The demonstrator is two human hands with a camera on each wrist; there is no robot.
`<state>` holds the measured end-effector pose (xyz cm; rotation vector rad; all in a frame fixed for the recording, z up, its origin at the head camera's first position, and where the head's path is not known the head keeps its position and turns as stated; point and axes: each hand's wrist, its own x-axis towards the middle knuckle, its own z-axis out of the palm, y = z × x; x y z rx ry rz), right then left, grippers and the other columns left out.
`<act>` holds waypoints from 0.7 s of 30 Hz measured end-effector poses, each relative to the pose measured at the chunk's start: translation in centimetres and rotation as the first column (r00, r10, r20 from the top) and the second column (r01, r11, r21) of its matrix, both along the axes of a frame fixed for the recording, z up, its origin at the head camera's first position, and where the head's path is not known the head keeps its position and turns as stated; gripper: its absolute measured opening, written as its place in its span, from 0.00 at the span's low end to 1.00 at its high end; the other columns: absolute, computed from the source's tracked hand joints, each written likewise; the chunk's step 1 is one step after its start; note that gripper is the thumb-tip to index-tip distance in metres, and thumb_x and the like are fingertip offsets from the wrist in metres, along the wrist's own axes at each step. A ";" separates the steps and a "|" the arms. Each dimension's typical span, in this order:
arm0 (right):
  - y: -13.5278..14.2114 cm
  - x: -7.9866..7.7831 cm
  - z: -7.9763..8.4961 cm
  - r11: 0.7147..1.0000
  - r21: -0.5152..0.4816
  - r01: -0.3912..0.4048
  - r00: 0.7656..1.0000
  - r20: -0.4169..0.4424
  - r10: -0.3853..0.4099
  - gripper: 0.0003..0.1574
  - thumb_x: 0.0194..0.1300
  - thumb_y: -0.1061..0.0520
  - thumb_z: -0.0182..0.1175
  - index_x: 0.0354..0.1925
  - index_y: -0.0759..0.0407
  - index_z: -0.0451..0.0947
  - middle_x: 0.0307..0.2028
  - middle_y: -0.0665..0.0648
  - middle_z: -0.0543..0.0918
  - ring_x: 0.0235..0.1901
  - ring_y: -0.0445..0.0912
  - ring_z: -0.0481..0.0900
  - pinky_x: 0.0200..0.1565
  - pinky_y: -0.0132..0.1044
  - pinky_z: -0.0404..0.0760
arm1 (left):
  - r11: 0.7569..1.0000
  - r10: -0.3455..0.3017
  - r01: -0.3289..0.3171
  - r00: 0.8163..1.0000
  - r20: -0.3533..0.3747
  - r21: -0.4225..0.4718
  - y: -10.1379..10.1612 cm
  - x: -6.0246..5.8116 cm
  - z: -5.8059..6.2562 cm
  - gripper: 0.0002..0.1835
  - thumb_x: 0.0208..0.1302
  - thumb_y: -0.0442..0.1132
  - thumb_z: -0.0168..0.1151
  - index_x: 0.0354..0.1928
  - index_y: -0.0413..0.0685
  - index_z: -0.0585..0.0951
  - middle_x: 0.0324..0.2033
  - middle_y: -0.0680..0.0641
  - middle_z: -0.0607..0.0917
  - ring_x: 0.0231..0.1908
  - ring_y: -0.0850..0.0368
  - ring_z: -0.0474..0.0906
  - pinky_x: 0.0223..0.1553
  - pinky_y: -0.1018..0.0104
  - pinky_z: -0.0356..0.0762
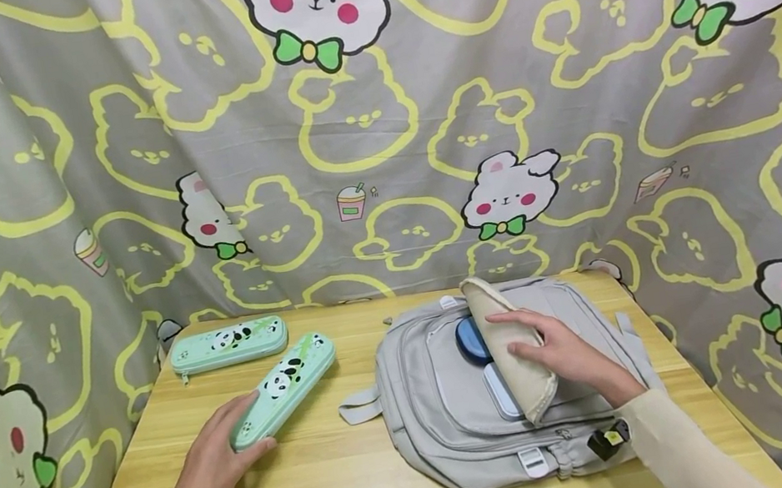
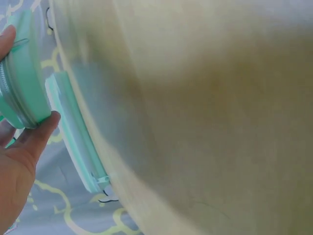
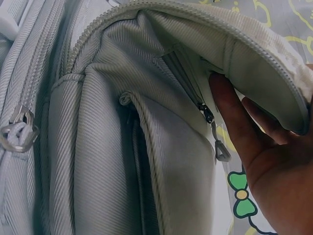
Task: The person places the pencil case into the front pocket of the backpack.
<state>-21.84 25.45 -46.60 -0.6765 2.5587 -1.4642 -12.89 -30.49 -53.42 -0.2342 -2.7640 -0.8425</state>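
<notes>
My left hand (image 1: 214, 456) grips the near end of a mint-green pencil case (image 1: 289, 384) with a panda print, held tilted over the table; the left wrist view shows the thumb and fingers around the case (image 2: 22, 73). Behind it lies a similar pencil case (image 1: 230, 346). A grey backpack (image 1: 419, 383) lies on the right, its pocket flap (image 1: 510, 361) raised. Against the flap's beige face rests my right hand (image 1: 565, 344), fingers extended. By the flap's left edge show a dark-blue rounded object (image 1: 471, 341) and a white object with a blue border (image 1: 502, 392).
The wooden table (image 1: 351, 486) backs onto a patterned grey curtain (image 1: 371, 112), which also hangs at both sides. A strap loop (image 1: 359, 405) sticks out left of the backpack, and a black tag (image 1: 608, 441) hangs near its lower right. The right wrist view shows an inner zipper pull (image 3: 208, 115).
</notes>
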 end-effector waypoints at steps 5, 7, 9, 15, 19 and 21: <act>0.0 0.0 0.0 1.000 -0.011 0.003 1.000 0.012 -0.003 0.31 0.78 0.61 0.65 0.76 0.53 0.77 0.77 0.70 0.72 0.64 0.61 0.78 0.52 0.35 0.86 | 1.000 -0.021 0.021 0.999 0.042 0.007 0.7 -0.1 0.7 0.43 0.63 0.49 0.82 0.78 0.47 0.76 0.74 0.34 0.76 0.70 0.29 0.74 0.66 0.27 0.73; 0.0 0.0 0.0 1.000 -0.012 0.002 1.000 0.009 -0.002 0.31 0.78 0.61 0.65 0.75 0.54 0.77 0.77 0.70 0.72 0.64 0.61 0.78 0.52 0.35 0.86 | 0.999 -0.034 0.034 0.998 0.050 0.007 1.1 -0.1 0.9 0.43 0.63 0.49 0.82 0.77 0.47 0.76 0.74 0.34 0.77 0.70 0.29 0.74 0.65 0.27 0.74; 0.0 0.0 0.0 1.000 -0.013 0.001 1.000 0.006 -0.001 0.31 0.78 0.62 0.65 0.75 0.54 0.77 0.77 0.69 0.72 0.64 0.61 0.78 0.53 0.35 0.85 | 0.999 -0.050 0.049 0.997 0.052 0.007 1.4 -0.1 1.0 0.43 0.62 0.49 0.83 0.77 0.47 0.76 0.74 0.35 0.77 0.70 0.29 0.75 0.66 0.27 0.74; 0.0 0.0 0.0 1.000 -0.014 -0.002 1.000 0.005 0.002 0.31 0.78 0.62 0.65 0.75 0.54 0.77 0.77 0.70 0.72 0.65 0.62 0.78 0.53 0.35 0.86 | 0.996 -0.086 0.085 0.995 0.053 0.020 2.4 -0.1 1.4 0.44 0.62 0.48 0.83 0.78 0.49 0.75 0.74 0.36 0.77 0.71 0.29 0.75 0.67 0.26 0.73; 0.0 0.0 0.1 1.000 -0.019 -0.006 1.000 0.010 0.006 0.31 0.78 0.62 0.64 0.76 0.54 0.77 0.77 0.70 0.71 0.65 0.63 0.78 0.53 0.36 0.86 | 0.993 -0.114 0.113 0.993 0.036 0.020 3.1 -0.2 1.7 0.44 0.61 0.49 0.83 0.78 0.50 0.76 0.74 0.36 0.77 0.70 0.29 0.76 0.66 0.26 0.75; 0.0 0.1 0.1 1.000 -0.021 -0.009 1.000 0.009 0.009 0.31 0.78 0.62 0.64 0.76 0.55 0.77 0.77 0.71 0.71 0.65 0.64 0.78 0.52 0.36 0.86 | 0.992 -0.128 0.127 0.991 0.029 0.023 3.5 -0.3 1.8 0.44 0.61 0.49 0.83 0.78 0.51 0.76 0.74 0.37 0.77 0.70 0.30 0.76 0.66 0.27 0.75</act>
